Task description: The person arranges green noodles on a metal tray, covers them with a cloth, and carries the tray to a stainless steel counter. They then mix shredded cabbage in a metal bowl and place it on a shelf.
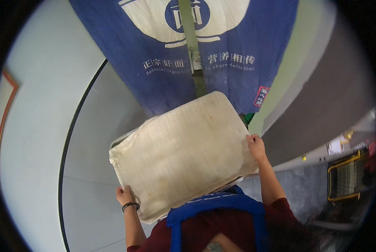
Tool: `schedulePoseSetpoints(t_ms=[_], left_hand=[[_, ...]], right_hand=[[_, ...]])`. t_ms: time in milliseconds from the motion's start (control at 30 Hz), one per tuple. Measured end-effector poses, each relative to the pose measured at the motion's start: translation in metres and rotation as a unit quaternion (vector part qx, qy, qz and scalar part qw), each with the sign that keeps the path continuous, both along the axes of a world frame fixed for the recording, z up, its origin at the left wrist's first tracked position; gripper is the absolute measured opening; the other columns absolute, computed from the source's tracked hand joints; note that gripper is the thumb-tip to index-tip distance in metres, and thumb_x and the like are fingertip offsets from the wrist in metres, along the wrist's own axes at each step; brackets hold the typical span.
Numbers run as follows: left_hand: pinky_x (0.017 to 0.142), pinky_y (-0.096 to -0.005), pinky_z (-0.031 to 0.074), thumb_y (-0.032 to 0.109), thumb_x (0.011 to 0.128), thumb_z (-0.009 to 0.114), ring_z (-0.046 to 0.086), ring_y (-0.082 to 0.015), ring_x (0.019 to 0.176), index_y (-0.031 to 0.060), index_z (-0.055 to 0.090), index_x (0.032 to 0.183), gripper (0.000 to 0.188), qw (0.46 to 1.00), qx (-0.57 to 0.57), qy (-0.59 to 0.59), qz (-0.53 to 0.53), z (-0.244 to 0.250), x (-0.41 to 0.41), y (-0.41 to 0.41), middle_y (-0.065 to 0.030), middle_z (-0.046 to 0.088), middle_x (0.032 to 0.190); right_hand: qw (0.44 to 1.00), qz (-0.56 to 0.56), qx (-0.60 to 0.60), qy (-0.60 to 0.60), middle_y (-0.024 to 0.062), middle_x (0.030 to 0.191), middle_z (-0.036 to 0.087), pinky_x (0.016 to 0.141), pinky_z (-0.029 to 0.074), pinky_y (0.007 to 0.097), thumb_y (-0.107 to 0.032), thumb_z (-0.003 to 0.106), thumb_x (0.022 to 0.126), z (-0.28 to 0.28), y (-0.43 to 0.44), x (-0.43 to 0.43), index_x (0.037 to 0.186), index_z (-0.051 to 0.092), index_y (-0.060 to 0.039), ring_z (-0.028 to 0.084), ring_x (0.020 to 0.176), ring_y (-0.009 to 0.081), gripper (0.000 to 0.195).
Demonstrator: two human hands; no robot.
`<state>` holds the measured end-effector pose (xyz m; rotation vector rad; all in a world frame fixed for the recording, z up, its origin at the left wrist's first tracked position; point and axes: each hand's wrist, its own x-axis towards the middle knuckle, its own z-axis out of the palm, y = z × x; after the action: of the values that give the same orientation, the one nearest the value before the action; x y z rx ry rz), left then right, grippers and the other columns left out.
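A large rectangular metal tray (120,139), covered by a stained cream cloth (188,148), spans the space before my chest at a slant. My left hand (124,196), with a dark bangle at the wrist, grips its left side near the lower corner. On the right side, my right hand (256,145) holds the edge through the cloth. Metal rim shows at the upper left and along the side nearest me. Whatever lies under the cloth is hidden.
A split blue door curtain (169,85) with white print hangs just beyond the tray, with a narrow gap between its halves. Walls stand on both sides, the left one (43,126) pale above and grey below. A yellow-framed rack (345,179) stands at the far right.
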<state>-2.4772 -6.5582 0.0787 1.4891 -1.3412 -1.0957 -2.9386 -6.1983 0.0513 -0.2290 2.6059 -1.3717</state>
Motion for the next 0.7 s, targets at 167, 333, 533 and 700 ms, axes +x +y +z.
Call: schedulePoseSetpoints(t_ms=[167,333,533,700], left_hand=[[0.055,-0.026,0.041,0.004,0.078,0.063,0.044,-0.0092,0.059,0.0053,0.051,0.074,0.013,0.999,-0.036,-0.013,0.016,-0.008,-0.127,-0.043,0.0009,0.051,0.067],[0.058,-0.0244,0.041,0.005,0.078,0.062,0.045,-0.0089,0.062,0.0039,0.052,0.076,0.011,0.999,-0.034,-0.011,0.037,0.024,-0.226,-0.064,0.0013,0.052,0.069],[0.058,-0.0251,0.04,0.009,0.075,0.065,0.043,-0.0092,0.061,0.0037,0.053,0.074,0.013,0.994,-0.074,-0.022,0.073,-0.016,-0.288,-0.077,0.0021,0.05,0.066],[0.057,-0.026,0.039,0.012,0.074,0.065,0.039,-0.0098,0.062,0.0039,0.051,0.071,0.017,0.991,-0.086,-0.079,0.061,-0.002,-0.313,-0.085,0.0035,0.047,0.065]], right_hand=[[0.998,0.053,-0.003,0.039,0.0163,0.082,0.061,0.073,0.044,0.0372,-0.034,0.056,0.087,0.007,-0.088,-0.164,0.09,0.057,-0.0009,0.059,0.077,0.0308,0.034],[0.997,0.08,-0.006,-0.009,0.0146,0.091,0.062,0.074,0.045,0.0367,-0.037,0.054,0.089,0.033,-0.133,-0.271,0.096,0.059,-0.0002,0.059,0.084,0.0266,0.037],[0.993,0.103,-0.063,0.01,0.0141,0.089,0.061,0.075,0.044,0.0358,-0.037,0.053,0.089,-0.005,-0.171,-0.347,0.095,0.058,0.0003,0.056,0.081,0.0247,0.038],[0.994,0.095,-0.049,-0.03,0.0118,0.089,0.061,0.076,0.044,0.0353,-0.037,0.052,0.089,-0.019,-0.165,-0.375,0.097,0.059,0.0009,0.056,0.083,0.0233,0.039]])
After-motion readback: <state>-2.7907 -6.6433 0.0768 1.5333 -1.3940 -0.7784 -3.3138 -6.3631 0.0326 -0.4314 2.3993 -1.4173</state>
